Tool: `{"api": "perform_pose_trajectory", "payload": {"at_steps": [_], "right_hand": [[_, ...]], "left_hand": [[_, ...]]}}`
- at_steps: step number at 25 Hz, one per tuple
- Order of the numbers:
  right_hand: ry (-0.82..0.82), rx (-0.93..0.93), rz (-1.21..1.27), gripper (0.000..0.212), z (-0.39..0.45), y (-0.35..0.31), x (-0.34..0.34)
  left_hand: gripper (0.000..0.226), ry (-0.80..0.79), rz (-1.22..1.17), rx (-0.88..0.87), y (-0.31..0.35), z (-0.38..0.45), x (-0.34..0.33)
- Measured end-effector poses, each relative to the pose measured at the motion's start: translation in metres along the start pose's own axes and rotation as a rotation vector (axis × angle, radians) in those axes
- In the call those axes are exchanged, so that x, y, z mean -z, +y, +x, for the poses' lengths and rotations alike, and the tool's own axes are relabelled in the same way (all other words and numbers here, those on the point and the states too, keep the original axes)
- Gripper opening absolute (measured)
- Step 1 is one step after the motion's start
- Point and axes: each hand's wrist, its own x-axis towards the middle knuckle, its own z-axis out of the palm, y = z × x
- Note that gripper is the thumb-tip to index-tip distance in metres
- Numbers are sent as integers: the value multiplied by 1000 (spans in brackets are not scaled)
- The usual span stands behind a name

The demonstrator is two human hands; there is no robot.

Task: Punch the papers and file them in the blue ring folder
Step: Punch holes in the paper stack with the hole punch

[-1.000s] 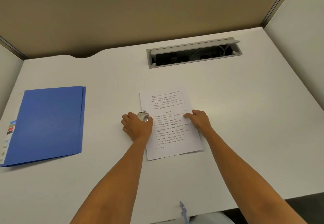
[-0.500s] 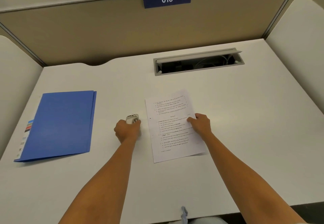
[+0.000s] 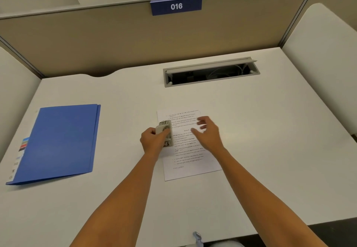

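**Lining up the punch on the left margin**

My left hand [image 3: 152,142] grips the hole punch [image 3: 164,133] at the papers' [image 3: 190,146] left edge, mid-table. Right hand [image 3: 207,133] hovers over the page, fingers loose and spread, holding nothing. I'd flatten the sheet, seat the edge fully, then press. Blue folder [image 3: 59,141] waits well apart, closed.

blue folder [image 3: 61,140] with a strip of red, grey and white at its left edge, white papers [image 3: 190,150] lined with black print, pale grey hole punch [image 3: 165,131] with metal parts, white desk [image 3: 270,130], tan partition [image 3: 96,40], navy sign [image 3: 176,5] with white digits.
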Motion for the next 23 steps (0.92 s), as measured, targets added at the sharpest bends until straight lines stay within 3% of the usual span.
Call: {"api": "perform_pose_trajectory", "payload": {"at_steps": [2,4,7,11,16,19,23], "right_hand": [[-239,108,1,79,-7,-10,-7],[-359,220,-55,96,-10,-13,-12],[-389,311,-216,86,-3,-6,-5],[-403,290,-355,73,4,5,17],[-383,281,-405,77,11,20,47],[-342,236,-383,60,12,27,59],[-44,111,-244,49,18,46,80]], "left_hand": [[35,-72,104,-95,7,-6,-12],[50,-223,256,-256,14,-10,-23],[62,-460,504,-464,25,-9,-33],[65,-689,710,-676,39,-12,-46],[70,-689,597,-659,43,-17,-67],[77,-658,530,-654,45,-19,-79],[75,-528,382,-550,46,-12,-94]]}}
